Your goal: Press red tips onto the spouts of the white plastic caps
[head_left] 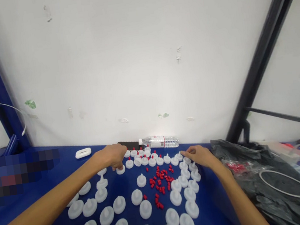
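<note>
Many white round lids with a nozzle on top point(145, 209) are spread over the blue table. Small red caps point(159, 182) lie in a loose pile at the middle. Several lids at the back carry a red cap, such as one lid point(129, 163). My left hand point(116, 156) reaches down to a white lid point(121, 170) at the back left, fingers closed over its top; what is between them is hidden. At the back right my right hand point(197, 155) has thumb and finger together at the nozzle of another white lid point(179, 156).
Against the wall lie a clear plastic bottle point(158, 142) and a dark phone point(132, 145). A white earphone case point(83, 153) is at the back left. Black plastic bags point(250, 187) and a white cable point(283, 187) lie on the right. Metal posts stand on both sides.
</note>
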### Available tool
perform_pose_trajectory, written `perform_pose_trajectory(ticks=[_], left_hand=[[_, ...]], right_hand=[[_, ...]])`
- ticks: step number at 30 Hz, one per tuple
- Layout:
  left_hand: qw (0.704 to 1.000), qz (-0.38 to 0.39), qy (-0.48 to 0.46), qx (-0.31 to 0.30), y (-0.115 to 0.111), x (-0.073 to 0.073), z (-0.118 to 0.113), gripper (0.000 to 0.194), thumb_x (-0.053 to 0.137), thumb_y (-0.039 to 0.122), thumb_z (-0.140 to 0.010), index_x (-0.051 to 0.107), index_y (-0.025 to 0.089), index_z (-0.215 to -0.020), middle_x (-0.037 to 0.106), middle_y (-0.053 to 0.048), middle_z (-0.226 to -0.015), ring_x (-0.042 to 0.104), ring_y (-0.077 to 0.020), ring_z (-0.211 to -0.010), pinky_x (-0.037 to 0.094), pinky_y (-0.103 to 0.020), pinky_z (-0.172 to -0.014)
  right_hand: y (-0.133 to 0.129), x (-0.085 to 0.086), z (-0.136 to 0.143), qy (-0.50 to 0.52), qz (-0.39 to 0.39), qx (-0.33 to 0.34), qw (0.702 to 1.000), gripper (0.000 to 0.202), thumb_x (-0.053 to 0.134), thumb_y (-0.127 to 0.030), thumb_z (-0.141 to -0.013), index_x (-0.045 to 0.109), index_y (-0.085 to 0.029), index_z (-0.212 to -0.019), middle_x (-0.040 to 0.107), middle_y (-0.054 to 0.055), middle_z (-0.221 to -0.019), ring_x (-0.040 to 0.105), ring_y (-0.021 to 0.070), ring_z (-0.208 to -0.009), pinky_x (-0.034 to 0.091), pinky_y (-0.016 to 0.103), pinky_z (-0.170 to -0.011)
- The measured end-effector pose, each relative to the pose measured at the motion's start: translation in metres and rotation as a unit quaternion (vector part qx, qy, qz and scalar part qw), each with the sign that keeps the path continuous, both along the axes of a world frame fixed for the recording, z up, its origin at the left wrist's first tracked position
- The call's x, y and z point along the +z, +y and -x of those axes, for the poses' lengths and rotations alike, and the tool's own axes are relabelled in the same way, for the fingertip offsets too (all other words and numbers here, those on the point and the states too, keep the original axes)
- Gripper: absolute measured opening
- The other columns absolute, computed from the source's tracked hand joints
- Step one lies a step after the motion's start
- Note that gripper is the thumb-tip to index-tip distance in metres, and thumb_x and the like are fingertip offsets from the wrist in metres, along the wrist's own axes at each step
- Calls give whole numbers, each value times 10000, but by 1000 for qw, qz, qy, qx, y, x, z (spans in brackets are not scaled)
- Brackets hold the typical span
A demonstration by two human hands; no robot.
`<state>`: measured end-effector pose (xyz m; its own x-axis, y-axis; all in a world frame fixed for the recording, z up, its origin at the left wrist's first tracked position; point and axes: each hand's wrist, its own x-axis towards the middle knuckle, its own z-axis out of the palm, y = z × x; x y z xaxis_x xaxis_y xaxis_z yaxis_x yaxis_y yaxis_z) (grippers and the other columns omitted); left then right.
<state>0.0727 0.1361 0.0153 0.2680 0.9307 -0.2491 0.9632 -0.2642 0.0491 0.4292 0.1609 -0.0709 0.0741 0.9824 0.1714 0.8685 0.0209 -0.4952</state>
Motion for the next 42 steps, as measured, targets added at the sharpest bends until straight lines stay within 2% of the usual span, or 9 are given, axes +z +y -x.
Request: perform_pose_trajectory(ticks=[6,11,16,21,29,33,35,39,42], left_hand=[[994,-70,-80,-20,-4,12,-1,354,607,349,-800,549,201,-484,603,-46,-486,513,-177,-455,368,-313,-551],[967,-131,-204,-73,-6,1,-25,510,356,506,-972,599,189,-654,685,-65,-657,553,-165,-530,334,-285,-531],[937,-146,-292,-129,-17,-16,-49,494,373,469,-993,613,183,-670,670,-41,-619,564,-153,-533,331,-271,-533],[922,-165,-314,-154,-25,-20,-57,415,404,357,-988,672,181,-724,667,-34,-634,531,-145,-527,311,-280,-549],[910,-156,-358,-139,-23,-22,-61,430,414,390,-979,498,192,-606,474,16,-527,369,-117,-478,237,-297,-525],[866,17,-490,-95,-22,-11,-56,486,454,466,-953,296,217,-566,257,64,-525,251,-93,-471,218,-277,-494],[860,60,-501,-80,-22,-6,-51,487,479,490,-939,327,216,-566,291,62,-529,282,-89,-470,250,-267,-492],[921,-3,-368,-131,-24,-11,-47,414,541,488,-911,637,180,-651,594,-8,-630,477,-124,-537,316,-268,-503],[939,-9,-297,-174,-25,-25,-50,308,612,452,-876,752,195,-781,706,-29,-738,583,-153,-617,361,-262,-526]], right_hand=[[-11,22,21,-9,-161,-46,986,390,462,-507,-966,713,-230,-853,766,62,-845,712,272,-840,478,351,-747],[-36,40,58,-4,-304,108,947,369,542,-489,-956,634,-217,-1187,721,100,-1117,673,270,-1021,485,399,-918],[-58,35,101,-56,-302,257,916,544,659,-444,-918,501,-266,-1408,647,86,-1316,611,287,-1177,480,444,-997],[-53,24,112,-55,-320,276,905,271,594,-315,-982,630,-238,-1240,730,70,-1148,678,262,-1011,521,427,-898],[-44,27,103,-122,-357,305,874,321,560,-268,-1005,602,-225,-1319,740,98,-1156,693,251,-1043,512,416,-937],[-31,25,73,-106,-373,239,890,293,544,-211,-983,667,-236,-1248,712,104,-1239,675,263,-1111,518,407,-955],[-23,25,48,-67,-372,158,912,243,539,-270,-980,707,-229,-1150,735,93,-1186,698,267,-1046,520,395,-928],[-12,27,8,21,-338,-56,939,271,596,-451,-937,735,-221,-963,776,63,-892,718,257,-829,498,344,-817],[-6,22,-2,-8,-275,-88,958,331,586,-492,-919,754,-207,-940,775,87,-931,709,270,-836,473,343,-791]])
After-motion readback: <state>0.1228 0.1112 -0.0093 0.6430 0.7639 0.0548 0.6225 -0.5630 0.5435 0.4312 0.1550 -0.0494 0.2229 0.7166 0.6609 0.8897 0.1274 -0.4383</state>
